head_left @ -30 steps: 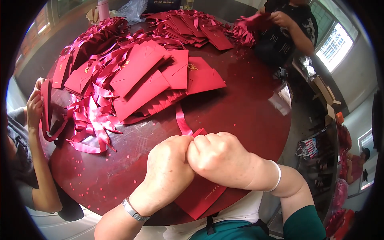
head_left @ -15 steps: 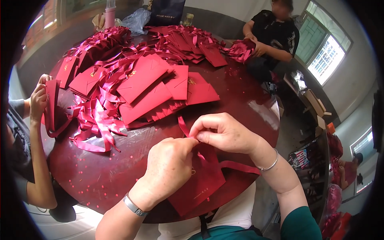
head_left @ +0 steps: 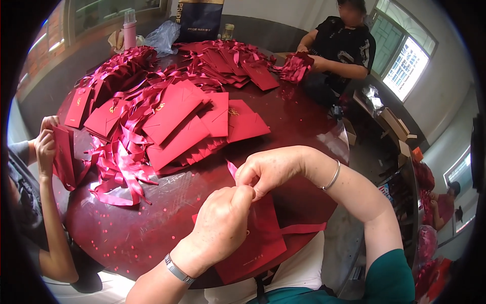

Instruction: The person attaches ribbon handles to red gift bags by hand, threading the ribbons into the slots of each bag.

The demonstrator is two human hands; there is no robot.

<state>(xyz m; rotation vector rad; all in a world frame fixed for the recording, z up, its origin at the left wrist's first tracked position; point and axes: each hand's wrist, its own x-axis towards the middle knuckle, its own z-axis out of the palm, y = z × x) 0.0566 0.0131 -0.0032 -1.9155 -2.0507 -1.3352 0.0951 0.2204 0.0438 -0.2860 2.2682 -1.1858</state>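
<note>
Since a second ago, the two fists that were pressed together have loosened into meeting fingertips, and an end of ribbon (head_left: 304, 228) has come out to the right of the red packet (head_left: 263, 243). That packet lies at the near edge of the worktop (head_left: 298, 121). The left hand (head_left: 223, 218) is curled closed and the right hand (head_left: 271, 169) pinches thumb to finger, wrist arched; both have hold of the ribbon, though the exact grip is hidden between them. The worktop is round, dark red and glossy, with red specks (head_left: 172, 236) strewn toward its near left edge and pale glare at its right edge. A pile of red packets (head_left: 174, 109) with tangled ribbons spreads from its left edge to its far edge, where a pink bottle (head_left: 130, 35), a clear plastic bag (head_left: 163, 38), a dark blue bag (head_left: 198, 21) and a small jar (head_left: 228, 31) stand. At the left edge a co-worker's hands (head_left: 46, 144) hold another packet; beyond the far right edge a seated co-worker (head_left: 339, 48) grips a bunch, near a grilled window (head_left: 405, 66) and cardboard boxes (head_left: 395, 124).
</note>
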